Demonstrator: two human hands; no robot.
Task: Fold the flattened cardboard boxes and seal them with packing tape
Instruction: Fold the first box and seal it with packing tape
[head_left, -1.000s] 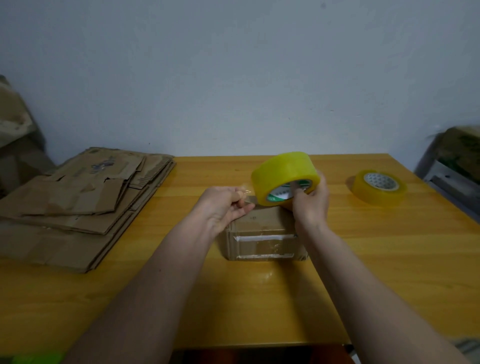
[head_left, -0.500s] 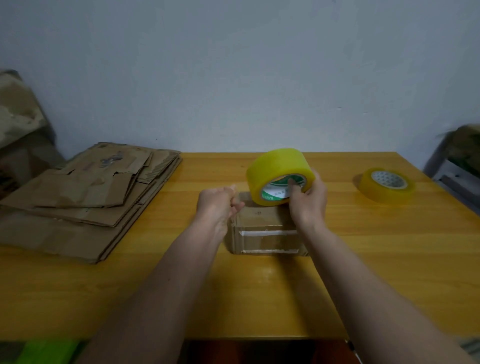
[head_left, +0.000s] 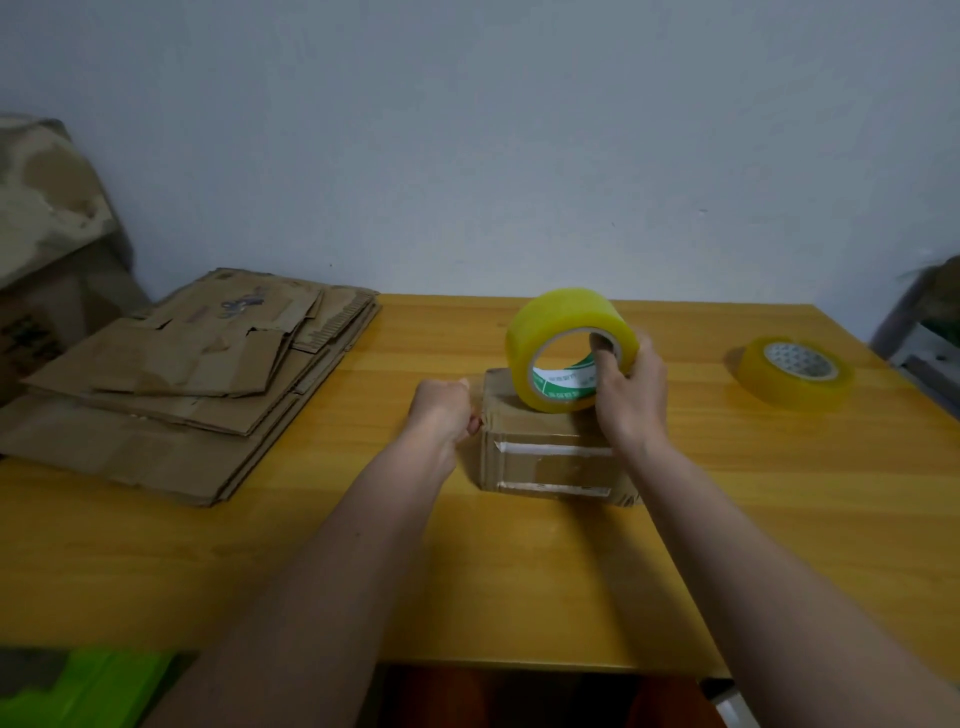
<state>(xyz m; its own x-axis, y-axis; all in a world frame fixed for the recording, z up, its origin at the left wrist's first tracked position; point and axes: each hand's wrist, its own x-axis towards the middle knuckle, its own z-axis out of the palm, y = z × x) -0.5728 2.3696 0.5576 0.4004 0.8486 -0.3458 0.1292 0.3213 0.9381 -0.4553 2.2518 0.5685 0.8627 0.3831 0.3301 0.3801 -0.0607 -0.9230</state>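
Taping is in hand: right hand grips the tape roll above the small box between both hands; left hand pinches at its left edge, probably the tape end. Next, pull the strip across.

Orange-yellow wooden table against a plain pale grey-blue wall. Bright green plastic object at bottom left, below the table's near edge, partly cut off. Grey metal frame-like thing at far right past the table edge, blurred.
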